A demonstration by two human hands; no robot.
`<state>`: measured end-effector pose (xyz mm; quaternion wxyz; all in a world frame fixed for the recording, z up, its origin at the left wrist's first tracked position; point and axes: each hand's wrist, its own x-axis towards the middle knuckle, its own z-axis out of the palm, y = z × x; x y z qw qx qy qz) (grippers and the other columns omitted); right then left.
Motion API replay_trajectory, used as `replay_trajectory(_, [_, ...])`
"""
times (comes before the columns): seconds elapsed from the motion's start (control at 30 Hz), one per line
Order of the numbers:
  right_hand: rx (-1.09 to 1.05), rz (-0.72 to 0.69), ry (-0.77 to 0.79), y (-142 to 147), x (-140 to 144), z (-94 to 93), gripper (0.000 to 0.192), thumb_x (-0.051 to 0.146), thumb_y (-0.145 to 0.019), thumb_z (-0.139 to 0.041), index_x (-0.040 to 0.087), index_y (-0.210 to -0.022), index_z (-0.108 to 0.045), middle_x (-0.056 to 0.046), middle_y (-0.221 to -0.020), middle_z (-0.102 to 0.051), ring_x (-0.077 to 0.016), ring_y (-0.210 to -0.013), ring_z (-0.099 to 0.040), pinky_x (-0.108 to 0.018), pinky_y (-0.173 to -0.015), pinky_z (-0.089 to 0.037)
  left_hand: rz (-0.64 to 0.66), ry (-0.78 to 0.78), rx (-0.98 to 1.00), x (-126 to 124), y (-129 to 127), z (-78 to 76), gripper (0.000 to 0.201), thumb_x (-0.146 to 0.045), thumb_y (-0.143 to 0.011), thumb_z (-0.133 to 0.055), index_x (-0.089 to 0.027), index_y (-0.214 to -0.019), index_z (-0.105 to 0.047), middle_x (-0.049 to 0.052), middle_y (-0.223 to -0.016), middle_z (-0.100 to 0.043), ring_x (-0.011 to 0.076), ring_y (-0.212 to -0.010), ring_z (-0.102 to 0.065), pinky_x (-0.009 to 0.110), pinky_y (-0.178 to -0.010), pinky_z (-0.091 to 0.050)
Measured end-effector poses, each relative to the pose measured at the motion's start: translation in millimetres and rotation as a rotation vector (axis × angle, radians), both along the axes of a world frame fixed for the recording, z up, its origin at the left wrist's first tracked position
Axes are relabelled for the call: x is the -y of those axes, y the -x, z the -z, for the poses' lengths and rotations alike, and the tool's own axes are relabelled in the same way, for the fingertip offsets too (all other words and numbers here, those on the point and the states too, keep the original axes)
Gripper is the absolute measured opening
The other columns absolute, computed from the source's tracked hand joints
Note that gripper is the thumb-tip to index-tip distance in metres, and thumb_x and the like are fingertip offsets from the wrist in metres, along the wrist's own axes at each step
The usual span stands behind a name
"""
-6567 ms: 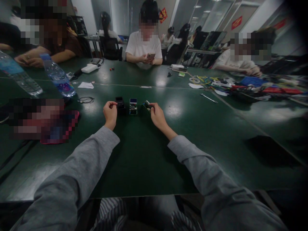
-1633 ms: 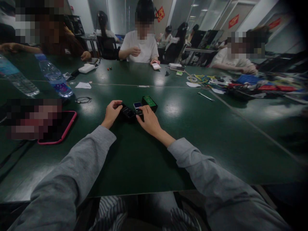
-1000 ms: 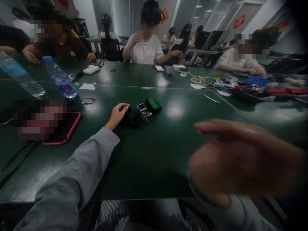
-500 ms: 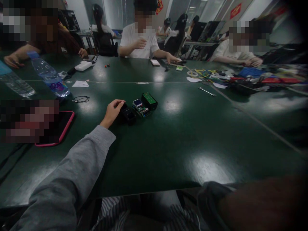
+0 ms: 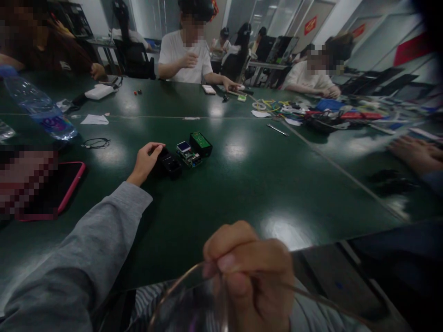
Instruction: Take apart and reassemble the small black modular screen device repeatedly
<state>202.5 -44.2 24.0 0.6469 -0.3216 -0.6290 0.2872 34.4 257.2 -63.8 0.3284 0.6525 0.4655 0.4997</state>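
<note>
Close to the camera, my right hand (image 5: 258, 265) pinches a pair of eyeglasses (image 5: 188, 295) by the thin frame beside a clear lens. The glasses' lower part runs out of view. Farther off on the dark green table, my left hand (image 5: 143, 161) has its thumb and fingers on the edge of a black plastic case (image 5: 170, 165). Just right of that case lies a small circuit board (image 5: 194, 159) with a little square screen. Touching or nearly touching it is a black box (image 5: 206, 150) with a green circuit board on its upper face.
Left are a plastic bottle (image 5: 46, 113), a pink-edged tablet or phone (image 5: 69, 191) and a coiled cable (image 5: 97, 143). A wrench (image 5: 278, 130) lies right, before a heap of cables and tools (image 5: 321, 115). Several people sit around; another person's hand (image 5: 417, 152) rests at the right.
My right hand has come up into clear view with the eyeglasses; before, only a dark blur showed there. My left hand stays at the black case. The view has shifted right.
</note>
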Motion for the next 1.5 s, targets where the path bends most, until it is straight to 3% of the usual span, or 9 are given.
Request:
replay_trajectory(0.3, [0.029,-0.132,0.148,13.4,-13.7,24.3,0.005,0.02,-0.1,-0.052,0.023,-0.1,-0.056,0.0,-0.081,-0.061,-0.0103,-0.068,-0.058,-0.022,-0.057,-0.047,-0.02,-0.014,0.025,0.8,-2.2,-2.0,0.022,-0.035,-0.087,-0.061,-0.019,-0.096,-0.073,0.007,-0.105,-0.075,0.0217,-0.102,-0.067,0.04,-0.1,-0.049])
replay_trajectory(0.43, [0.295,-0.177,0.389,-22.9,-53.8,12.4,0.007,0.024,-0.099,-0.057,0.019,-0.095,-0.06,0.001,-0.078,-0.061,-0.0097,-0.068,-0.058,-0.023,-0.06,-0.045,-0.011,-0.032,0.042,-3.6,-0.2,1.9,0.023,-0.038,-0.087,-0.062,-0.019,-0.096,-0.073,0.007,-0.103,-0.075,0.022,-0.101,-0.067,0.041,-0.101,-0.048])
replay_trajectory(0.63, [0.211,-0.209,0.757,-68.8,-137.9,-4.2,0.024,0.014,-0.096,-0.052,0.012,-0.118,-0.062,0.003,-0.068,-0.06,-0.0071,-0.053,-0.051,-0.019,-0.045,-0.037,0.005,0.075,0.246,-5.9,4.1,4.1,0.029,-0.037,-0.088,-0.058,-0.02,-0.11,-0.068,0.008,-0.11,-0.074,0.0207,-0.102,-0.068,0.04,-0.096,-0.052])
replay_trajectory(0.87, [-0.097,-0.148,0.984,-48.8,-207.8,-7.9,0.027,-0.001,-0.096,-0.043,0.009,-0.094,-0.068,0.0,-0.06,-0.057,-0.0064,-0.046,-0.048,-0.017,-0.038,-0.031,0.048,0.136,0.339,-1.1,1.1,-19.2,0.057,-0.067,-0.096,-0.039,-0.022,-0.123,-0.061,0.012,-0.125,-0.071,0.0242,-0.118,-0.066,0.041,-0.099,-0.053])
replay_trajectory(0.93, [-0.164,-0.138,1.016,-34.1,-218.0,-10.8,0.025,0.0,-0.098,-0.043,0.009,-0.095,-0.066,0.001,-0.058,-0.056,-0.0066,-0.046,-0.048,-0.016,-0.038,-0.032,0.105,0.157,0.355,2.3,-5.0,-29.4,0.062,-0.07,-0.096,-0.035,-0.021,-0.128,-0.057,0.013,-0.129,-0.068,0.0245,-0.125,-0.063,0.041,-0.103,-0.051])
replay_trajectory(1.1, [-0.194,-0.144,1.0,6.5,-239.6,-8.5,0.025,-0.002,-0.099,-0.04,0.008,-0.097,-0.063,0.004,-0.055,-0.052,-0.0051,-0.044,-0.046,-0.015,-0.039,-0.033,0.203,0.126,0.378,11.0,-14.0,-45.2,0.057,-0.048,-0.09,-0.067,-0.021,-0.137,-0.048,0.013,-0.135,-0.065,0.0215,-0.13,-0.06,0.04,-0.111,-0.046])
replay_trajectory(1.3, [-0.129,-0.189,0.89,39.0,-250.6,2.2,0.024,0.001,-0.1,-0.037,0.01,-0.096,-0.059,0.003,-0.058,-0.055,-0.0051,-0.044,-0.049,-0.015,-0.042,-0.034,0.18,0.169,0.46,0.7,1.4,-54.0,0.03,-0.043,-0.097,-0.054,-0.018,-0.111,-0.061,0.012,-0.116,-0.072,0.0206,-0.11,-0.069,0.04,-0.099,-0.054])
replay_trajectory(1.4, [-0.153,-0.184,0.9,37.5,-240.6,-1.4,0.022,0.005,-0.102,-0.038,0.009,-0.116,-0.054,0.001,-0.065,-0.059,-0.0078,-0.049,-0.055,-0.017,-0.048,-0.042,0.061,0.147,0.35,-21.2,23.6,-56.6,0.019,-0.035,-0.095,-0.055,-0.018,-0.1,-0.064,0.009,-0.101,-0.074,0.0202,-0.098,-0.071,0.04,-0.092,-0.056])
replay_trajectory(1.5, [-0.152,-0.153,0.849,23.2,-224.3,-4.6,0.03,0.003,-0.097,-0.042,0.01,-0.125,-0.049,0.0,-0.072,-0.063,-0.0089,-0.055,-0.058,-0.018,-0.052,-0.047,-0.257,0.112,0.006,-49.9,59.4,-54.6,0.018,-0.024,-0.089,-0.056,-0.02,-0.072,-0.062,0.008,-0.077,-0.069,0.0267,-0.093,-0.07,0.047,-0.091,-0.053])
